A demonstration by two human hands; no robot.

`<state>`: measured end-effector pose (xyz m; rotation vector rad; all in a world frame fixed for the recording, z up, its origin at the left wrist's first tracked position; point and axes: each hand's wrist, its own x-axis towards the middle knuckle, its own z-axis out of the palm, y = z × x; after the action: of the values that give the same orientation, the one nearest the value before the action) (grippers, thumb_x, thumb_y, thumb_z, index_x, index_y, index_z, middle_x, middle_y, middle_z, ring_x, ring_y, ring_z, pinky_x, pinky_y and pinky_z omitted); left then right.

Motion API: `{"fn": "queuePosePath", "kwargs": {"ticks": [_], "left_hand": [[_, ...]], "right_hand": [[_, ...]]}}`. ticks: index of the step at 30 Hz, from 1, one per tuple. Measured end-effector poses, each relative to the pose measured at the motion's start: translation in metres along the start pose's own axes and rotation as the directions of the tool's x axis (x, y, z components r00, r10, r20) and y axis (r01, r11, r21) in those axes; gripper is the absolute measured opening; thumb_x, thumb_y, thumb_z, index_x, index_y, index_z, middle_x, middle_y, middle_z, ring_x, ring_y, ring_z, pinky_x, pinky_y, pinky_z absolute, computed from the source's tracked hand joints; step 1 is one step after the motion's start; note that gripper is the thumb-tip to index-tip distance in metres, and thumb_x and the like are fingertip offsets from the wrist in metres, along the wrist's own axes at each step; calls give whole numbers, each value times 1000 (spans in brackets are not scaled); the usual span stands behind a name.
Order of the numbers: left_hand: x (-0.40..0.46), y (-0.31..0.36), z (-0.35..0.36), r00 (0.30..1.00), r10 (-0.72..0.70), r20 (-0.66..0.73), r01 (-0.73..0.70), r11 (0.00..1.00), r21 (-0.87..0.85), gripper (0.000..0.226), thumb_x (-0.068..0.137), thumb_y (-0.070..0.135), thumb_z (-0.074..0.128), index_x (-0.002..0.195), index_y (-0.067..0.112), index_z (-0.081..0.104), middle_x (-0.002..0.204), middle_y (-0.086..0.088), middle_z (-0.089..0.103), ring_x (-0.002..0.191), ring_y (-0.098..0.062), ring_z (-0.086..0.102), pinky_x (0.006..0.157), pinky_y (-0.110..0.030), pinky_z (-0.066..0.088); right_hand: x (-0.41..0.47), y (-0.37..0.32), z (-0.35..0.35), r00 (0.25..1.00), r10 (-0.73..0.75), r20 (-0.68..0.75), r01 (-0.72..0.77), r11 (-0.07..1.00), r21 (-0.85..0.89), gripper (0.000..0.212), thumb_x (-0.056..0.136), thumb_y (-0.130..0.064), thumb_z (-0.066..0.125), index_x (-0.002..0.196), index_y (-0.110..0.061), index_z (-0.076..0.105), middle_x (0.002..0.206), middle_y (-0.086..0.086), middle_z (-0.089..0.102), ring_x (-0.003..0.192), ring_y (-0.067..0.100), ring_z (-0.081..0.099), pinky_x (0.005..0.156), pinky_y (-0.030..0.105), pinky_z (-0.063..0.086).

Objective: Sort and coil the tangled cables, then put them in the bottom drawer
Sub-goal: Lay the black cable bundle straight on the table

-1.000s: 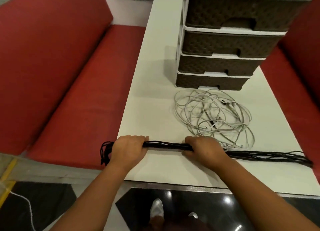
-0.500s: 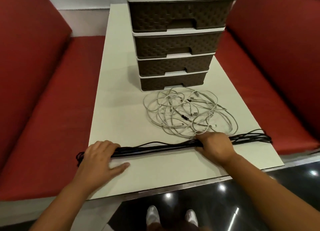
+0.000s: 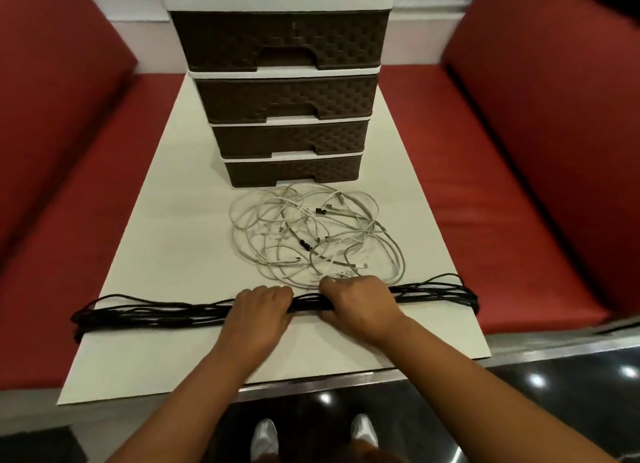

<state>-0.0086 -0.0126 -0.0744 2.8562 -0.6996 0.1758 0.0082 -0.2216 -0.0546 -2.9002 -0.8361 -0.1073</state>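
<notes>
The black cable bundle (image 3: 156, 313) lies stretched on the white table (image 3: 166, 240), its long axis running left to right along the near edge. The left hand (image 3: 260, 312) and right hand (image 3: 360, 303) grip its middle side by side, fingers curled over it. Just beyond the bundle lies the tangled white cables (image 3: 317, 235), and beyond them the bottom drawer (image 3: 292, 173) of the drawer unit (image 3: 280, 43), shut.

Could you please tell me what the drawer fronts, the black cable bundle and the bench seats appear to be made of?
Drawer fronts: probably moulded plastic, matt brown, judging by the regular woven-look relief. Black cable bundle: thin flexible strands, likely rubber or plastic sheathed, dull finish. Bench seats: red padded upholstery, smooth with a slight sheen, perhaps vinyl or faux leather; fabric cannot be ruled out.
</notes>
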Motion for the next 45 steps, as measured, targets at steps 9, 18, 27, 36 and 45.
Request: {"fn": "queuePosePath", "kwargs": {"ticks": [9, 18, 27, 36, 45], "left_hand": [[1, 2, 4, 998, -55, -42, 55, 998, -10, 23, 83, 30, 42, 67, 14, 48, 55, 2, 47, 47, -21, 46, 50, -28, 32], [3, -1, 11, 998, -56, 10, 55, 995, 86, 24, 85, 31, 41, 67, 16, 44, 55, -1, 47, 46, -24, 45, 49, -29, 31], [3, 3, 10, 1000, -26, -6, 26, 991, 133, 24, 86, 30, 42, 65, 17, 44, 56, 1, 45, 47, -22, 44, 51, -27, 25], [-7, 8, 10, 997, -45, -57, 54, 984, 172, 31, 87, 41, 49, 87, 12, 59, 78, -2, 55, 71, -23, 49, 62, -32, 33], [-12, 16, 4, 989, -94, -113, 118, 968, 223, 52, 86, 57, 52, 112, 15, 69, 106, -4, 65, 96, -27, 58, 89, -43, 38]], "right_hand": [[-71, 125, -52, 986, 110, 126, -124, 987, 106, 18, 86, -33, 61, 92, -17, 57, 78, 7, 68, 73, 34, 62, 55, 32, 29], [-86, 198, -49, 930, 272, 249, -367, 746, 556, 20, 82, -16, 70, 69, -12, 56, 54, -8, 44, 49, 7, 36, 49, 26, 28], [-106, 220, -27, 827, 205, 523, -560, 362, 745, 37, 73, -40, 78, 83, -9, 60, 70, 5, 53, 64, 20, 48, 59, 38, 42], [-102, 210, -26, 848, 242, 471, -509, 617, 600, 66, 76, -29, 79, 133, -19, 47, 133, -2, 53, 120, 12, 50, 107, 32, 39], [-93, 155, -23, 948, 271, 164, -310, 902, 300, 81, 84, -62, 56, 150, -29, 23, 157, 1, 23, 145, 22, 19, 117, 46, 22]]}}
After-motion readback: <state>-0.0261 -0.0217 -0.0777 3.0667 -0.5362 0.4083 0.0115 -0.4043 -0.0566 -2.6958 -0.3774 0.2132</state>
